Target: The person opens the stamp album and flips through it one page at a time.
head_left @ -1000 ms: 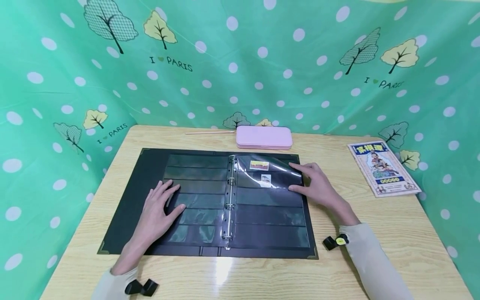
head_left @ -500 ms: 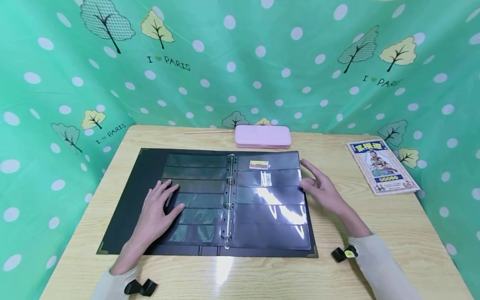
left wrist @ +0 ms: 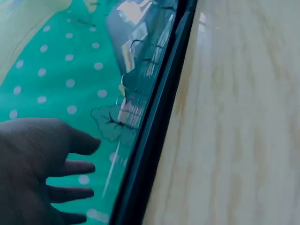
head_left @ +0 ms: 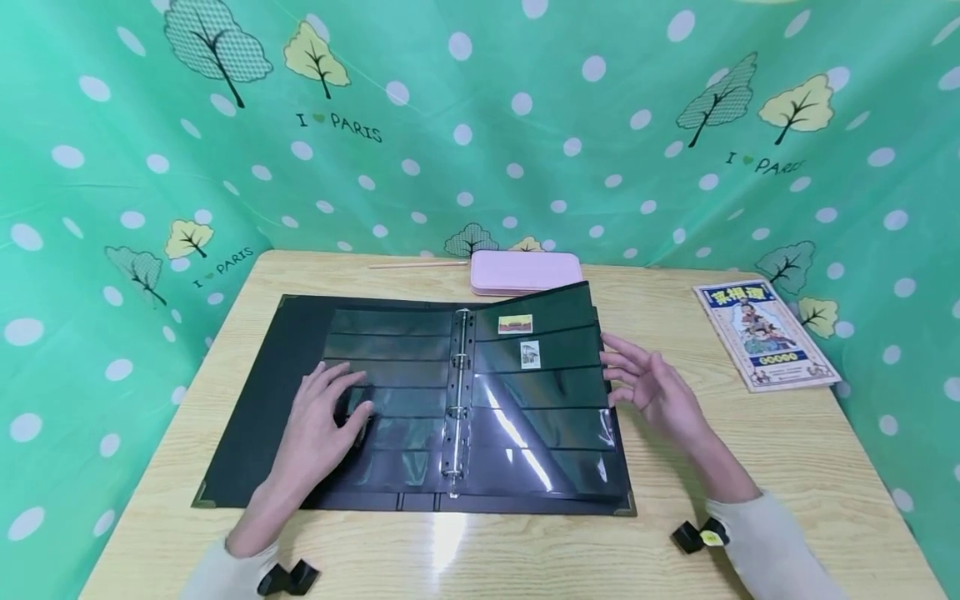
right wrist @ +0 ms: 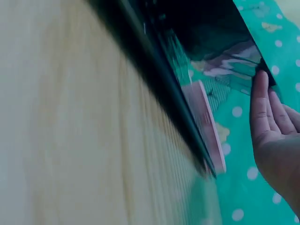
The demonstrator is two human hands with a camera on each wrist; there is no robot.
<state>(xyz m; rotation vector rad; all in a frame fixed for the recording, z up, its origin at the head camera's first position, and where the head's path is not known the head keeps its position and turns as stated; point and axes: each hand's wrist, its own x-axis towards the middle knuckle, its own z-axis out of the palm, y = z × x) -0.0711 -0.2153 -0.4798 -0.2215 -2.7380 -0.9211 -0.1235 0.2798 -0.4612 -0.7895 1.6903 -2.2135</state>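
Note:
A black ring-binder stamp album (head_left: 251, 421) lies spread on the table, with clear-strip pages on either side of its metal rings (head_left: 459, 392). On the right page (head_left: 542, 392) sit a red-and-yellow stamp (head_left: 515, 324) and a pale stamp (head_left: 530, 354). That page's upper right corner stands lifted. My right hand (head_left: 663, 404) touches the page's right edge with nearly straight fingers (right wrist: 258, 101); the right wrist view shows them against the raised page (right wrist: 211, 28). Over the outer edge of the left page (head_left: 397, 400), my left hand (head_left: 311, 433) has its fingers spread and holds nothing.
Behind the album stands a pink pencil case (head_left: 527, 272), with a thin stick-like tool (head_left: 416, 265) to its left. A booklet (head_left: 765, 335) with a printed cover lies at the right. A green dotted cloth (head_left: 480, 167) hangs behind the wooden table (head_left: 360, 558).
The right page dropped flat, then its upper right corner rose again. My right hand left the page's top part, shifted right and turned, fingers now at the edge. My left hand barely moved.

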